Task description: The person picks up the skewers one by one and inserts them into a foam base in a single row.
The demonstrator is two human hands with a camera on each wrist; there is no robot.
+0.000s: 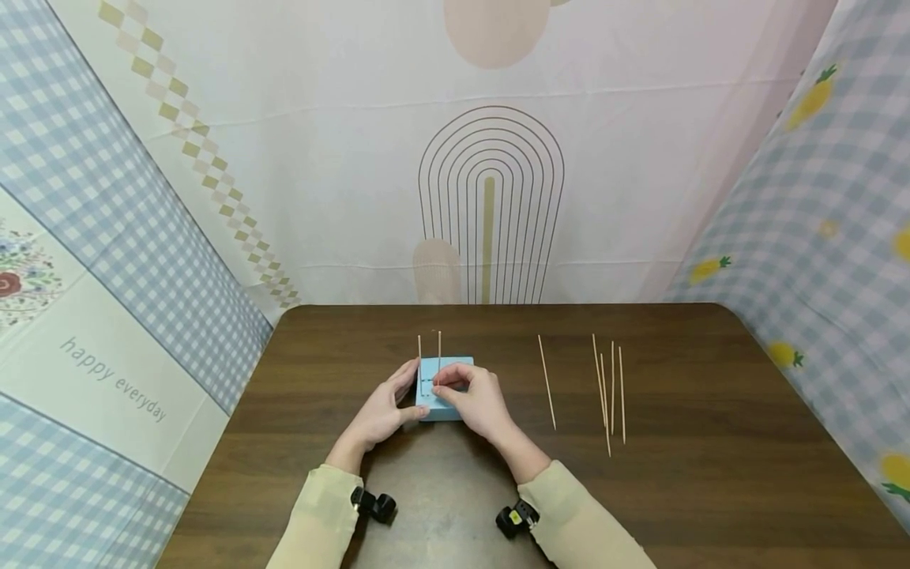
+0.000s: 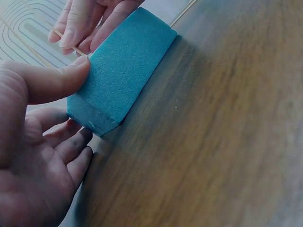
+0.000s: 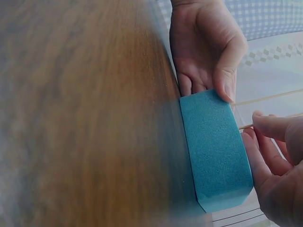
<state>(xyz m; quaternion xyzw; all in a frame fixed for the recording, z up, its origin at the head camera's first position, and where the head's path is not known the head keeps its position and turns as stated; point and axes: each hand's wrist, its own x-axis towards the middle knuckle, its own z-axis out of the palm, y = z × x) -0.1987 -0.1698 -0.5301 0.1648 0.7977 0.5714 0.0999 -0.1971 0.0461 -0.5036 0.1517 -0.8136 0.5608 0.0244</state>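
Observation:
A light-blue foam block [image 1: 442, 413] with small holes in its top lies on the table. My left hand [image 1: 378, 412] grips its left end, thumb along the front upper edge and fingers round the side, as the left wrist view of the block [image 2: 128, 66] also shows. One thin wooden stick [image 1: 419, 352] stands upright at the block's left edge. Between thumb and fingertips, my right hand [image 1: 482, 401] pinches a second upright wooden stick [image 1: 439, 348] just right of the first. In the right wrist view, this stick's lower end [image 3: 246, 126] meets the block's top edge.
To the right on the brown wooden table [image 1: 682, 490] lies a single loose stick [image 1: 547, 383]. Farther right is a group of several more sticks [image 1: 622, 395], some touching or crossing. A patterned white cloth [image 1: 341, 197] hangs behind the table's far edge.

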